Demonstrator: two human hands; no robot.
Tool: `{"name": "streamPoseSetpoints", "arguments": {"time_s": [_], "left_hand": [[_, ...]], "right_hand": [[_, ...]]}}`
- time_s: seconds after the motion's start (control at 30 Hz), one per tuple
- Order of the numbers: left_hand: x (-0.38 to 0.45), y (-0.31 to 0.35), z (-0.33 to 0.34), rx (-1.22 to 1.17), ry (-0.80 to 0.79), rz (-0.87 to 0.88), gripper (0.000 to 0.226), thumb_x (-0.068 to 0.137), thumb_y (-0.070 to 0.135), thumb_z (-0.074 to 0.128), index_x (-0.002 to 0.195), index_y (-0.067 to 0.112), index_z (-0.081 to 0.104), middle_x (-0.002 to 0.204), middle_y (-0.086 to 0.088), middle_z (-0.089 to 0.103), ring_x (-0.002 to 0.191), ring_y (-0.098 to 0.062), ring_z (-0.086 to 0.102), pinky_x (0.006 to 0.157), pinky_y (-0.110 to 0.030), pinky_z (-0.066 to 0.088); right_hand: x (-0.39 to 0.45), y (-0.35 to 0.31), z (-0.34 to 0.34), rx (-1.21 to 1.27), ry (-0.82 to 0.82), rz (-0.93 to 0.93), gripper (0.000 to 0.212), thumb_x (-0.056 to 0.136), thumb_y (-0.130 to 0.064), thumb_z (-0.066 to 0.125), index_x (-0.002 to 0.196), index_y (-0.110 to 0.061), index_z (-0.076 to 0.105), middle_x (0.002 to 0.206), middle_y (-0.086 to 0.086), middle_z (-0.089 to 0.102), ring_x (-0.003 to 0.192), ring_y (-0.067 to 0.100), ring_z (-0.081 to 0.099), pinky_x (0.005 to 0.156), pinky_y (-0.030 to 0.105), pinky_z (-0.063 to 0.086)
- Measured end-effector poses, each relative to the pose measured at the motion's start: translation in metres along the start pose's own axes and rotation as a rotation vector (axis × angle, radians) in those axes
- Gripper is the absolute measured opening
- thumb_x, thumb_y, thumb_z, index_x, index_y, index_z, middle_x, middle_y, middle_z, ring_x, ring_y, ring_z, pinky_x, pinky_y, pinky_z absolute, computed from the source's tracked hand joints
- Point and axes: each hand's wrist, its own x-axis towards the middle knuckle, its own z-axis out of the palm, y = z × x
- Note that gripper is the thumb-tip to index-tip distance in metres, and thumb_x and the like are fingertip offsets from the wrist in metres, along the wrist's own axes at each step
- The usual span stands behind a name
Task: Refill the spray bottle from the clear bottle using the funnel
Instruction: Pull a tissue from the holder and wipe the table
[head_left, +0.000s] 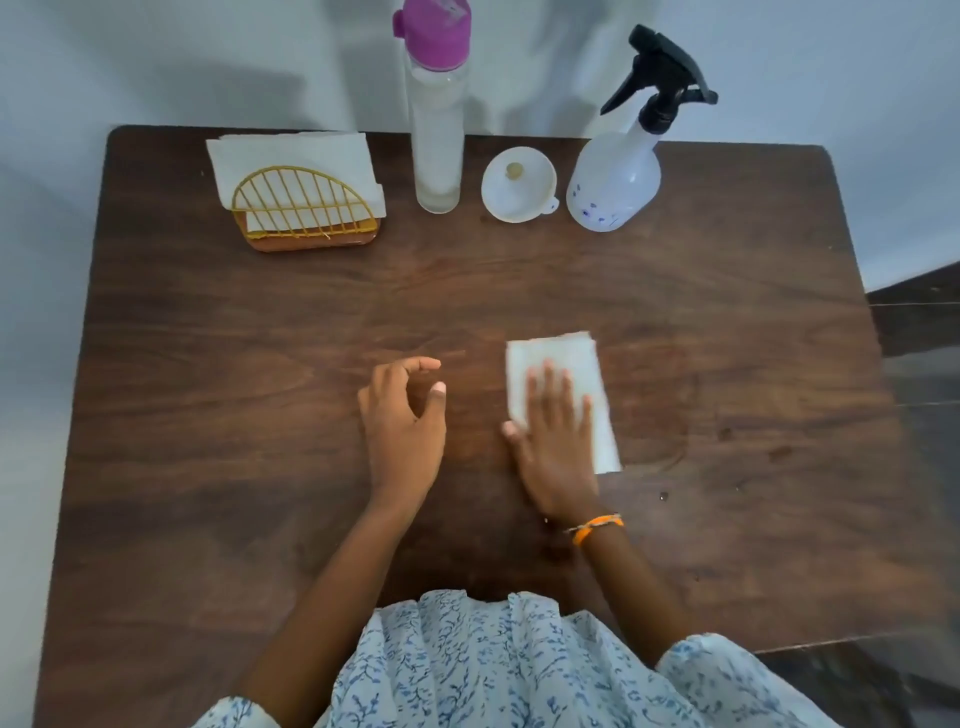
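At the back of the dark wooden table (260, 415) stand a tall clear bottle (437, 140) with a pink lid, a white funnel (518, 185) lying mouth up, and a white spray bottle (615, 182) with a black trigger head screwed on. My right hand (558, 436) presses flat on a folded white paper napkin (566, 364) near the table's middle. My left hand (402, 421) hovers just left of it, fingers loosely curled and holding nothing. Both hands are far from the bottles and the funnel.
A gold wire napkin holder (304, 213) with white napkins sits at the back left. A pale wall rises behind the table. A few small droplets lie on the wood to the right of the napkin.
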Motion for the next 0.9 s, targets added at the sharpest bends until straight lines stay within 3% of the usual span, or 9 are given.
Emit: {"name": "streamPoseSetpoints", "arguments": {"time_s": [0.2,0.3,0.43,0.57,0.7,0.8,0.9], "left_hand": [[0.001,0.003,-0.006,-0.039,0.045,0.025,0.021,0.086,0.011,0.055,0.097,0.029,0.057,0.103,0.014,0.054,0.108,-0.012,0.044,0.096,-0.036,0.042],[0.000,0.002,-0.006,-0.043,0.027,0.024,0.020,0.086,0.012,0.056,0.099,0.028,0.058,0.097,0.024,0.051,0.108,-0.011,0.044,0.095,-0.036,0.043],[-0.007,-0.001,-0.001,-0.010,-0.022,0.051,0.021,0.085,0.012,0.056,0.098,0.028,0.059,0.095,0.021,0.055,0.106,-0.010,0.046,0.094,-0.030,0.040],[-0.013,-0.002,0.007,-0.036,-0.126,0.054,0.020,0.087,0.012,0.056,0.094,0.030,0.059,0.094,0.019,0.058,0.105,-0.009,0.048,0.090,-0.018,0.036],[-0.021,0.002,0.011,-0.029,-0.248,0.054,0.018,0.089,0.014,0.055,0.088,0.031,0.060,0.092,0.021,0.057,0.101,-0.006,0.049,0.087,-0.021,0.038],[-0.027,-0.001,0.011,-0.008,-0.309,0.066,0.015,0.090,0.013,0.055,0.090,0.026,0.062,0.092,0.022,0.057,0.101,-0.008,0.051,0.087,-0.023,0.040],[-0.031,-0.008,0.008,0.023,-0.333,0.106,0.015,0.089,0.013,0.055,0.088,0.025,0.063,0.094,0.018,0.059,0.101,-0.013,0.054,0.090,-0.030,0.044]], "right_hand": [[-0.022,-0.061,0.027,-0.069,-0.148,-0.610,0.069,0.095,-0.054,0.006,0.144,-0.011,0.029,0.153,0.010,0.025,0.144,0.027,0.010,0.115,0.046,0.002],[-0.030,-0.035,0.027,-0.153,-0.137,-0.736,0.061,0.097,-0.052,0.013,0.144,-0.016,0.025,0.152,0.004,0.030,0.143,0.021,0.013,0.115,0.045,0.008],[-0.018,0.020,0.004,-0.132,-0.095,-0.527,0.059,0.097,-0.052,0.011,0.148,-0.025,0.005,0.155,-0.003,0.010,0.143,0.015,0.003,0.114,0.041,0.002],[-0.004,0.086,-0.026,-0.076,-0.008,-0.111,0.062,0.091,-0.057,0.005,0.146,-0.027,-0.001,0.154,-0.007,-0.004,0.143,0.011,-0.006,0.114,0.039,-0.003],[-0.016,0.129,-0.041,0.000,0.102,0.316,0.068,0.088,-0.054,0.005,0.148,-0.023,0.000,0.157,-0.005,-0.006,0.145,0.017,-0.006,0.115,0.044,-0.004],[-0.039,0.122,-0.032,0.022,0.123,0.401,0.068,0.089,-0.051,0.007,0.149,-0.019,-0.001,0.158,0.001,-0.006,0.145,0.021,-0.006,0.116,0.046,-0.003],[-0.060,0.091,-0.014,0.044,0.101,0.314,0.073,0.083,-0.056,-0.001,0.147,-0.019,-0.008,0.154,-0.003,-0.016,0.144,0.018,-0.011,0.114,0.041,-0.010]]}}
